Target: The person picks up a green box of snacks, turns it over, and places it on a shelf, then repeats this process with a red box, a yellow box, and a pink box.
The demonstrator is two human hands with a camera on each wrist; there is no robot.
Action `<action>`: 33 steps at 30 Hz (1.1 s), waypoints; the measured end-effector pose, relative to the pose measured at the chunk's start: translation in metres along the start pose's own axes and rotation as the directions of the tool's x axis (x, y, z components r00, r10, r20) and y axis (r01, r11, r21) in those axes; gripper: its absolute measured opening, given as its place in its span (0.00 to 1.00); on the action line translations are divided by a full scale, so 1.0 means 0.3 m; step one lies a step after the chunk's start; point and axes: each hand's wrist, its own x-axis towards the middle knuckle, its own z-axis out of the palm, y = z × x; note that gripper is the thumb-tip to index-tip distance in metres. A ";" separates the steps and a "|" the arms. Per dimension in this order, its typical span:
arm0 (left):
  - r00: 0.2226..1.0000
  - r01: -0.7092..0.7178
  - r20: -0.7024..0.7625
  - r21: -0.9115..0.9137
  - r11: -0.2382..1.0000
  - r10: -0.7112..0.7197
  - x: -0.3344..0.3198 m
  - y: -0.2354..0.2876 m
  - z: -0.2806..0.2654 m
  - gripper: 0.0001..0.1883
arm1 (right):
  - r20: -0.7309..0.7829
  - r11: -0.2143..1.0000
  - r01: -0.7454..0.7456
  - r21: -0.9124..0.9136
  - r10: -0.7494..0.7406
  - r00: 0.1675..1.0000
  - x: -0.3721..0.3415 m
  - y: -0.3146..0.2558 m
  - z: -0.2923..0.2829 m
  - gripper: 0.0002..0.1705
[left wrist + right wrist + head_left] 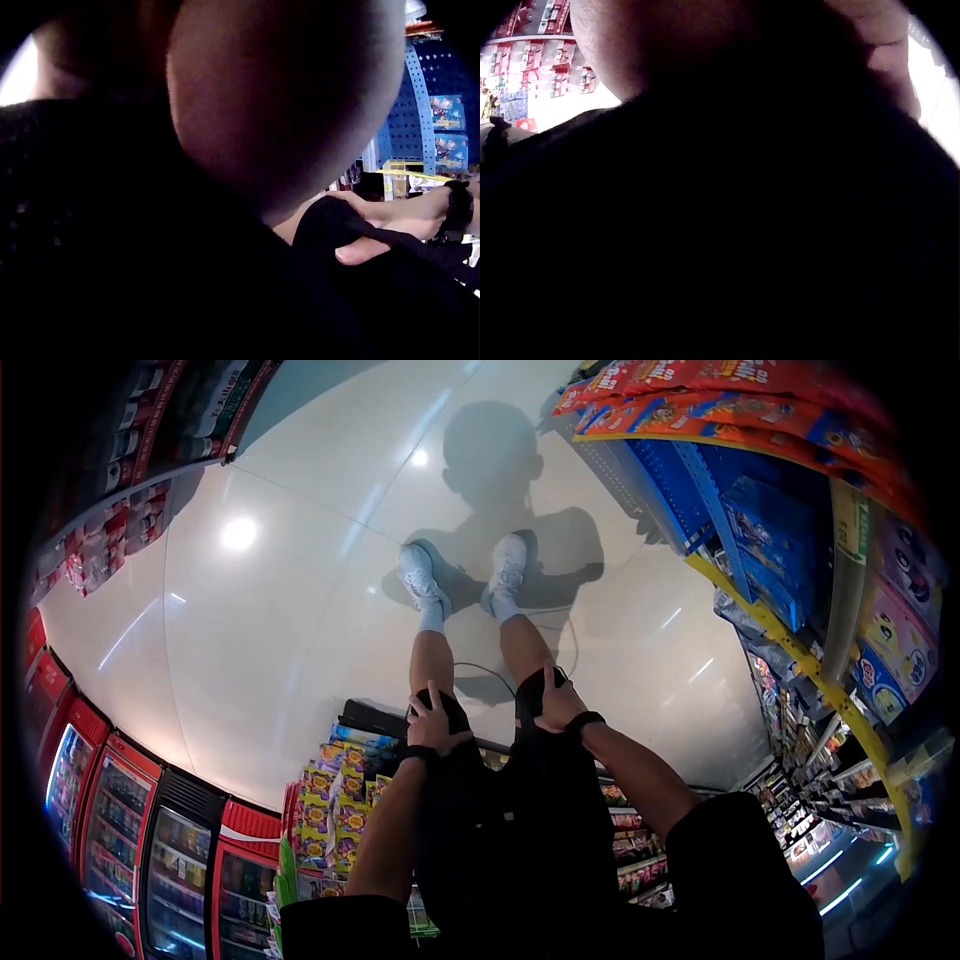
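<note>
My left hand rests on one knee, fingers spread over the hem of the black shorts. On the other knee lies my right hand, its fingers reaching over the edge of the cloth. Each wrist wears a black band. Neither hand holds any object. Dark cloth and the near part of the hand fill most of both wrist views. The right hand's thumb lies against the shorts in the left wrist view.
White shoes stand on the glossy floor, with a thin cable by the legs. Snack shelves stand close behind me. Drink fridges line the left, and a blue rack with hanging packets stands at right.
</note>
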 end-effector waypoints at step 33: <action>0.999 0.008 -0.043 0.176 0.984 -0.001 0.222 -0.094 0.012 0.78 | -0.202 0.992 0.011 0.125 0.015 0.979 0.080 -0.092 -0.022 0.70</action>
